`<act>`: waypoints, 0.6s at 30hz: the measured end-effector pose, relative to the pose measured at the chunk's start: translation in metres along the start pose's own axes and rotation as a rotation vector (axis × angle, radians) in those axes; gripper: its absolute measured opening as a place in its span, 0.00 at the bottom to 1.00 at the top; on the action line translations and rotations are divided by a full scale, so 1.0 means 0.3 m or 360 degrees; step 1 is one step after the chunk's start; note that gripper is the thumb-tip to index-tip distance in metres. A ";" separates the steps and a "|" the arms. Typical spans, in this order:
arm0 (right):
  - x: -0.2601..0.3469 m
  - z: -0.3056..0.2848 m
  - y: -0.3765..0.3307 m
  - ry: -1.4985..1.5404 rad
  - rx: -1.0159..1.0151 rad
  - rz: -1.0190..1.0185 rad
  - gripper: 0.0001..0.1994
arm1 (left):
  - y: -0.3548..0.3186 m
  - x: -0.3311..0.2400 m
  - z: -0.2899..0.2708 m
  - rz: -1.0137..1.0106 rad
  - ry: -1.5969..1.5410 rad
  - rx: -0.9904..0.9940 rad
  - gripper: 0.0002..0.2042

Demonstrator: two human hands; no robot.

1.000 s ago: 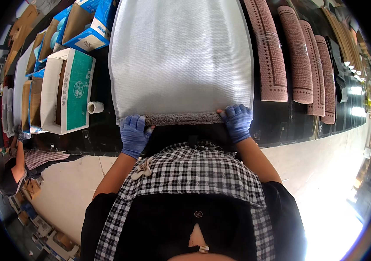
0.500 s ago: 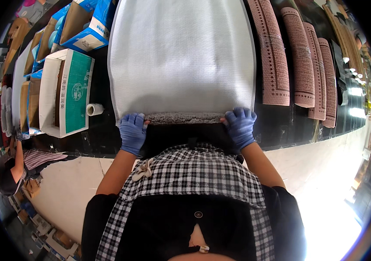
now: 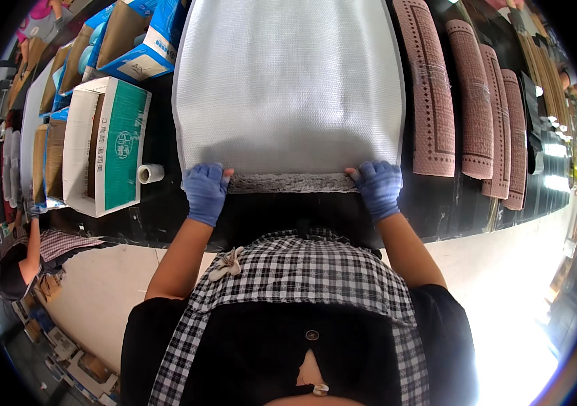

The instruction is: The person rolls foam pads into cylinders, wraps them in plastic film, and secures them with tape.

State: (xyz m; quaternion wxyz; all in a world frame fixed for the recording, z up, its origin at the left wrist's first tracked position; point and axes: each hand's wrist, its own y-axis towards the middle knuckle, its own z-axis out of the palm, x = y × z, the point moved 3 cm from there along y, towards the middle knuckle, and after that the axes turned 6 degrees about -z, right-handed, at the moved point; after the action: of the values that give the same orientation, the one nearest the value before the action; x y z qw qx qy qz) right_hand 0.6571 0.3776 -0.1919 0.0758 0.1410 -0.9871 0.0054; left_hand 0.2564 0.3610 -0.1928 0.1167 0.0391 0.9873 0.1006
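A long mat [image 3: 288,88] lies on the black table with its silvery-white backing up. Its near end is folded over into a narrow roll, where the grey shaggy pile [image 3: 292,183] shows. Both hands wear blue gloves with bare thumb tips. At the roll's left end, my left hand [image 3: 204,193] is closed around the mat's edge. My right hand [image 3: 378,188] grips the right end in the same way, fingers curled over the backing.
Several rolled pink-brown rugs [image 3: 431,95] lie to the right on the table [image 3: 166,227]. Left stand a white-and-green carton [image 3: 122,145], blue boxes [image 3: 139,57] and a small roll of clear film [image 3: 151,174]. Another person's arm [image 3: 33,247] shows at far left.
The rolled end has tipped slightly away from me, both hands still on its ends. The view has shifted a little, so the surrounding things sit slightly lower and to the right.
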 end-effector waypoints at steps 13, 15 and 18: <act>0.003 -0.043 0.004 -0.0106 -0.0338 -0.0176 0.19 | 0.039 -0.017 -0.025 0.0128 0.0067 -0.0083 0.16; 0.011 -0.072 0.057 -0.0144 -0.0171 -0.0078 0.20 | 0.107 -0.062 -0.081 0.0193 0.0121 0.0017 0.15; 0.016 -0.070 0.097 -0.0168 0.0120 -0.0048 0.23 | 0.131 -0.048 -0.070 -0.0172 0.0042 0.0279 0.14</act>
State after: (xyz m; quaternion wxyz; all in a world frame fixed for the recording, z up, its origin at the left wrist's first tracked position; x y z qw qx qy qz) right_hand 0.6475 0.4049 -0.1701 0.0184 0.1588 -0.9866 0.0340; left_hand 0.2674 0.3941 -0.1614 0.1052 -0.0055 0.9944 0.0081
